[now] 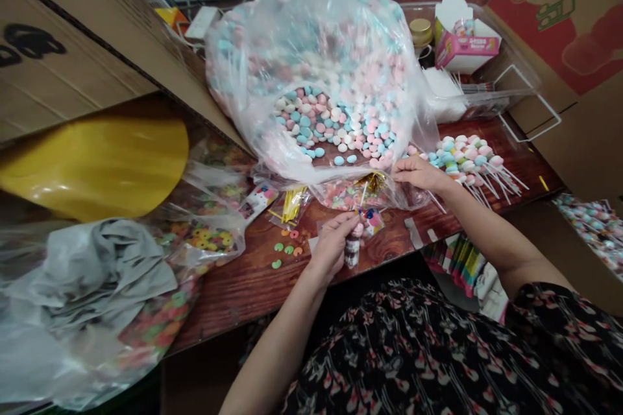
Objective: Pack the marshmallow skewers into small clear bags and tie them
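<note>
My left hand [332,245] grips a thin white stick [363,196] threaded with stacked candies [352,249], held low over the wooden table top [233,292]. My right hand [421,175] lies with its fingers apart on a clear bag of coloured candy pieces [348,196], beside a tuft of gold twist ties [372,180]. Just beyond it, a heap of pastel candy sticks [467,159] lies on the table. A huge clear plastic bag [311,58] of pink, blue and white candies stands open behind both hands.
Cardboard flaps [73,58] fill the left side and a printed box [559,32] the right. Bags of colourful ring candies [204,240] spill in at the left, under grey plastic [97,272]. Loose rings [285,249] lie near my left hand. A pink-and-white carton [462,39] stands at the back.
</note>
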Motion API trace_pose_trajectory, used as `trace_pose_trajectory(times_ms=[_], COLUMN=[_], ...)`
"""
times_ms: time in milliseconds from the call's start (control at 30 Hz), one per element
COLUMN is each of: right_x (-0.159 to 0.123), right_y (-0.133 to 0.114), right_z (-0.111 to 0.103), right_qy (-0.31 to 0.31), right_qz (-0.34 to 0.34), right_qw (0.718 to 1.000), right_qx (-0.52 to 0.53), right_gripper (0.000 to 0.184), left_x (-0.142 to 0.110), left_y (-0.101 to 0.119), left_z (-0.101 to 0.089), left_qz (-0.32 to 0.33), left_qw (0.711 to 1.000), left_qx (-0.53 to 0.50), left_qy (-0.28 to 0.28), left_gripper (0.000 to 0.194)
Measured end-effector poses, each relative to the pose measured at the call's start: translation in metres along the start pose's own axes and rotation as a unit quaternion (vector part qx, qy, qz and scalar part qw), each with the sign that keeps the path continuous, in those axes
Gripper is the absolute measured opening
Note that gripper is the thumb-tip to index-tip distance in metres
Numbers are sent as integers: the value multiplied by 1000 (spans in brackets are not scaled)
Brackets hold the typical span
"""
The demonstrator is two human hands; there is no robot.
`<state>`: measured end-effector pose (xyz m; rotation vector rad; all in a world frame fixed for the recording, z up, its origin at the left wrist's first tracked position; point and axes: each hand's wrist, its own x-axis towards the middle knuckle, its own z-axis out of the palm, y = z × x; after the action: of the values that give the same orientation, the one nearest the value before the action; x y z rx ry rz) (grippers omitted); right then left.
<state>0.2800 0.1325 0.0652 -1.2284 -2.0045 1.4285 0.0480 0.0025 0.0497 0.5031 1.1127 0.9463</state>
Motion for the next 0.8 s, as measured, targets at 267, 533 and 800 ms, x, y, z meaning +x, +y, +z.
trace_pose_trajectory(times_ms=[267,533,800], right_x=[-23,-34,-58], right_y=[-13,-15,-18], right_z=[12,39,66], right_qy=[-34,-19,259], right_qz=[-20,-37,-185], right_qw=[987,965,943], right_qx=[155,258,-98], right_gripper=[21,27,13], left_x=[19,27,24], left_y=[14,15,9], left_z=[25,37,29], left_qz=[52,61,90], left_qw=[995,992,995], left_qx=[6,12,-39], left_qy=[-83,-111,-35], left_gripper=[27,23,23])
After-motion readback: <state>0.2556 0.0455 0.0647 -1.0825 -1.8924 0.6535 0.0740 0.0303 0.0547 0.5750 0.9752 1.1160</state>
